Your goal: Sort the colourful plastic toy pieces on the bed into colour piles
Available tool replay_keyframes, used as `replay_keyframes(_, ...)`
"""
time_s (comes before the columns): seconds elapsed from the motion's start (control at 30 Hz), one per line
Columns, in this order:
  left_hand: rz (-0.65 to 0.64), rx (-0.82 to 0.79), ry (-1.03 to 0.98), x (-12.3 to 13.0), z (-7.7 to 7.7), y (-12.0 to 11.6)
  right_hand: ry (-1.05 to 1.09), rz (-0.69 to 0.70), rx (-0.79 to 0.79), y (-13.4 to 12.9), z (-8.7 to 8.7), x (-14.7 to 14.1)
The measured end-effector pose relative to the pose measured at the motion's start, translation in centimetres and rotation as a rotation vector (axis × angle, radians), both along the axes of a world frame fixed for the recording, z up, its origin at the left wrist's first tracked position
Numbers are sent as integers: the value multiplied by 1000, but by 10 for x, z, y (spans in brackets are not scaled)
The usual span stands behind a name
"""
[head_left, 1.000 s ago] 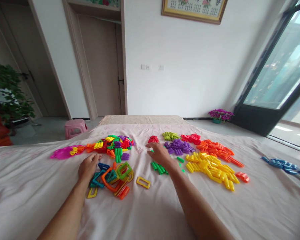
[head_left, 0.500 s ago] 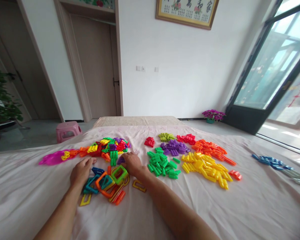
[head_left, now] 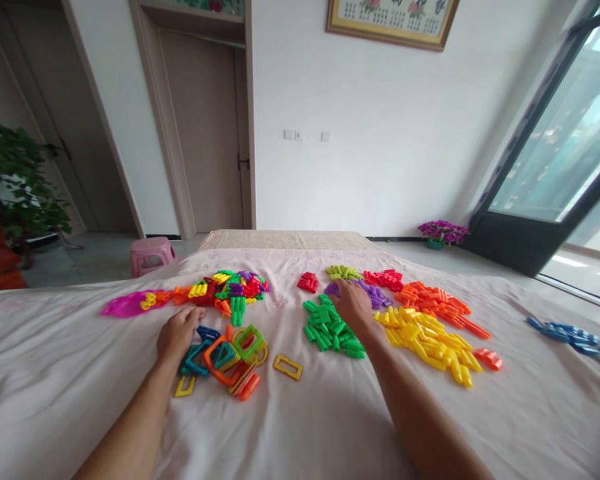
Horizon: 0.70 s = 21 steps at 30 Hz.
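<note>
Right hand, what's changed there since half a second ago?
The right hand moved rightward from the mixed pile to the purple pile. The purple piece at the mixed pile's near edge is gone; whether it's been let go is hidden. The left hand stayed beside the frame tiles.

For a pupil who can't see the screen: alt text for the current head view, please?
A person's right hand is at a purple pile among other single-colour piles on pale cloth; the left hand is beside colourful frame-shaped pieces, near a mixed-colour pile.
</note>
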<state>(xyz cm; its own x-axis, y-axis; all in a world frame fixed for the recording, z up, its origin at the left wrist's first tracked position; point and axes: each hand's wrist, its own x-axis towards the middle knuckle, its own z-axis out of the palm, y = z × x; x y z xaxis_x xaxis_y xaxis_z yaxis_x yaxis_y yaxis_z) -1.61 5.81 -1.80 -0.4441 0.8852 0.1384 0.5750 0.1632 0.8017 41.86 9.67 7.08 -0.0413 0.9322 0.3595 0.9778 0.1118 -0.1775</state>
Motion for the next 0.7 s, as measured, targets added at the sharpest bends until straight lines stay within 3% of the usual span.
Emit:
replay_keyframes(0.1, 1, -3, 0, 0, 0, 1, 17, -115, 22, 4, -4, 24)
replay_keyframes(0.2, -3, -6, -2, 0, -1, 1, 68, -48, 55, 5, -8, 16)
replay_keyframes(0.47, -18, 2, -10, 2, 1, 0, 138, 530, -12, 17, -24, -106)
replay_keyframes(0.57, -19, -8, -11, 2, 2, 0, 106, 626, -40, 37, -33, -147)
replay_keyframes(0.7, -19, -8, -11, 4, 4, -1, 58, 634, -52, 65, -49, -177)
